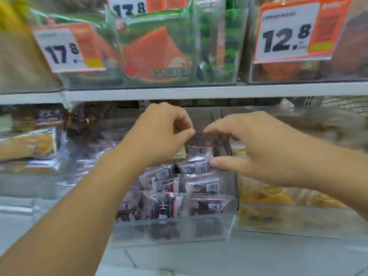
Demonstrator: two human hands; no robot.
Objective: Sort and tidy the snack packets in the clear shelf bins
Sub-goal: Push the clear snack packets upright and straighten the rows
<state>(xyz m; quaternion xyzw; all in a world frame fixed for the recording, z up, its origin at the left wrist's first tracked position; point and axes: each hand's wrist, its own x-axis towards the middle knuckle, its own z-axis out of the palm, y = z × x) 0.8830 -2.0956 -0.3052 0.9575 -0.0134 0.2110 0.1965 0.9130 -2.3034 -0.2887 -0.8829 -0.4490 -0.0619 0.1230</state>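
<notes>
nearest, at the front edge of the lower shelf (219, 259), stands a clear bin (173, 230) with dark snack packets (201, 186) in pink-edged wrappers, standing in rows from near to far. to the right of it, just beside, is another clear bin with yellow packets (278, 198). to the left are pale bread-like packets (27, 146), blurred.

both hands are over the far part of the middle bin, close together. the left hand (161, 134) has its fingers curled and pinches the top left edge of one dark packet (199, 145) at the back of the bin. the right hand (256, 148) pinches the top right edge of the same packet with the forefinger and another finger, while its thumb (221, 162) points left and touches a packet in the row just in front.

farther and higher, the upper shelf (199, 92) carries clear bins with green and red watermelon packets (155, 54) and, at right, brownish ones. the price cards read 17.8 (61, 50), 13.8 (129, 6) and 12.8 (286, 36).
</notes>
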